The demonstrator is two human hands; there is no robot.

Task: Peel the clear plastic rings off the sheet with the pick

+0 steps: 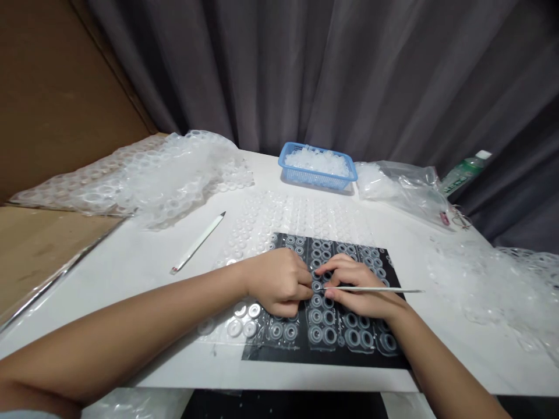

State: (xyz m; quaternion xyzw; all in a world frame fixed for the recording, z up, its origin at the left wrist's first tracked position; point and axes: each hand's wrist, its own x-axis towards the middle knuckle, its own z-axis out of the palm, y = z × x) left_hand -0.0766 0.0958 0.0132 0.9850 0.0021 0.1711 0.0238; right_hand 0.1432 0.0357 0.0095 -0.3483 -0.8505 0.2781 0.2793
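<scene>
A black board [279, 356] lies on the table, carrying strips of clear plastic rings [322, 334] set in rows. My left hand [282, 282] rests on these strips at the board's left side. Its fingers are curled in, and whatever they may pinch is hidden. Beside it, my right hand [356, 285] grips a slim white pointed tool [384, 289] between thumb and fingers. The tool's tip touches or hovers over a ring close to my left fingertips; I cannot tell which. More clear ring sheets [301, 212] spread out behind and left of the board.
A white pen-like tool with a dark tip [198, 243] lies at left. Behind are a blue basket [317, 174] of small clear pieces, a plastic bag [406, 189] and a green-labelled bottle [465, 171]. Clear ring sheets pile up at left [152, 171] and right [502, 291]. Cardboard [65, 99] stands at left.
</scene>
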